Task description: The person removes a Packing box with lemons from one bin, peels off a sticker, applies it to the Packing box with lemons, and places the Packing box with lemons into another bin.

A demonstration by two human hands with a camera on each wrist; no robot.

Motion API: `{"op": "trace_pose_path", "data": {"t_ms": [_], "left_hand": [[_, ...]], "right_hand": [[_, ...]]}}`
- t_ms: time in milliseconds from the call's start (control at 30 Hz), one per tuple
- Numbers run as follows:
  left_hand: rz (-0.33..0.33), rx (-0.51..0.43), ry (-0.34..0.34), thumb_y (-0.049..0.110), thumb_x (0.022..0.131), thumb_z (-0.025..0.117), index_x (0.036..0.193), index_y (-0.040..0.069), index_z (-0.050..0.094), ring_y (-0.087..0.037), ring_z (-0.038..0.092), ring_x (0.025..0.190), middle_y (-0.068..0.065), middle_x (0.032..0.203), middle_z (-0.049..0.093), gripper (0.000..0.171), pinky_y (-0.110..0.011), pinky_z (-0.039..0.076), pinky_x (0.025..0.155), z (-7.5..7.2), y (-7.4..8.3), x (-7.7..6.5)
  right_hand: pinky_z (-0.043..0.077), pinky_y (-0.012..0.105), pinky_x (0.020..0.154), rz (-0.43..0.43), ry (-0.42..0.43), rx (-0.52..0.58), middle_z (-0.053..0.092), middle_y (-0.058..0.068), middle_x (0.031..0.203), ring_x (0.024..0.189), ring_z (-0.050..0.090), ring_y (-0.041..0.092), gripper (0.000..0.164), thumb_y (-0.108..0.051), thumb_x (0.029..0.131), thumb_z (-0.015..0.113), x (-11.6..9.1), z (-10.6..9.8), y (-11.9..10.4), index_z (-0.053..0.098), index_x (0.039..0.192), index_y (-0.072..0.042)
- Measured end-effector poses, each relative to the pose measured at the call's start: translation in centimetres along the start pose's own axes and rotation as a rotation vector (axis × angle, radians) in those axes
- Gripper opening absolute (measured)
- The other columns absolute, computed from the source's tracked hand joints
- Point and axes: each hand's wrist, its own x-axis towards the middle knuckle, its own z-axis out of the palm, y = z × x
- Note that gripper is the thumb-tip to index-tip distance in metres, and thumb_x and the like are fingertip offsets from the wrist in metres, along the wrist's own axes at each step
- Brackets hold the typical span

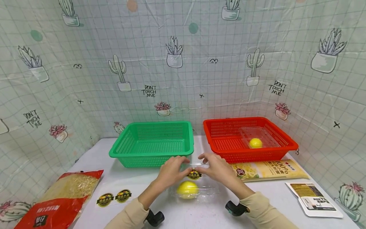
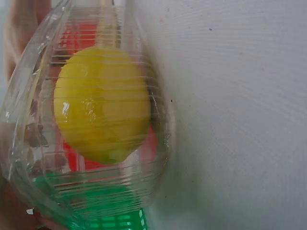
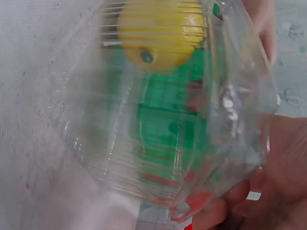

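A clear plastic clamshell box (image 1: 208,191) lies on the white table in front of me, with a yellow lemon (image 1: 187,190) inside. A round black fruit sticker (image 1: 194,174) is on its lid. My left hand (image 1: 171,173) holds the lid's left side, fingers curved and thumb beside the sticker. On the other side, my right hand (image 1: 215,168) grips the lid with bent fingers and its thumb near the sticker. Both wrist views show the lemon (image 2: 103,105) through the ribbed wall; the right fingers (image 3: 211,213) are at the box rim. Whether the lid is fully latched, I cannot tell.
Behind stand a green basket (image 1: 151,161) and a red basket (image 1: 251,157) holding another clear box (image 1: 264,135) with a lemon (image 1: 255,143). A pasta packet (image 1: 270,170) and a white pouch (image 1: 314,200) lie right. Two stickers (image 1: 114,197) and a red bag (image 1: 61,200) lie left.
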Motion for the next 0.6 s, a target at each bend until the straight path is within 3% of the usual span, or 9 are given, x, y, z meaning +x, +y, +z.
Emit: {"op": "trace_pose_path", "data": {"t_ms": [133,333,467,600], "left_hand": [[0.002,0.008,-0.004,0.03,0.091,0.068,0.111,0.011,0.071,-0.025,0.064,0.099,-0.005,0.107,0.071,0.028,-0.043,0.054,0.075,0.0,0.0,0.0],[0.051,-0.119,-0.114,0.025,0.092,0.066,0.123,0.007,0.067,-0.03,0.06,0.114,-0.01,0.122,0.068,0.036,-0.051,0.048,0.096,-1.0,-0.8,-0.3],[0.034,-0.181,-0.202,0.032,0.09,0.068,0.131,0.005,0.061,-0.036,0.054,0.124,-0.015,0.133,0.061,0.05,-0.057,0.043,0.103,-1.7,-0.8,-0.7],[0.017,-0.143,-0.243,0.043,0.088,0.068,0.136,0.005,0.057,-0.039,0.05,0.128,-0.019,0.139,0.055,0.062,-0.06,0.044,0.1,-1.7,-0.4,-0.9]], "right_hand": [[0.05,0.032,0.066,-0.007,0.012,0.005,0.072,0.006,0.1,0.086,0.065,0.02,0.037,-0.037,0.079,0.081,0.1,0.2,0.0,0.07,0.109,-0.019],[0.056,0.041,0.08,-0.043,-0.034,0.066,0.071,0.007,0.108,0.101,0.066,0.023,0.043,-0.032,0.078,0.083,-0.4,-0.5,0.4,0.067,0.114,-0.016],[0.055,0.047,0.085,-0.071,-0.079,0.078,0.069,0.008,0.119,0.111,0.064,0.026,0.049,-0.035,0.077,0.083,-0.8,-0.9,0.5,0.065,0.119,-0.018],[0.054,0.05,0.087,-0.089,-0.089,0.035,0.066,0.008,0.124,0.114,0.063,0.028,0.056,-0.043,0.075,0.083,-1.3,-0.8,0.0,0.063,0.122,-0.019]]}}
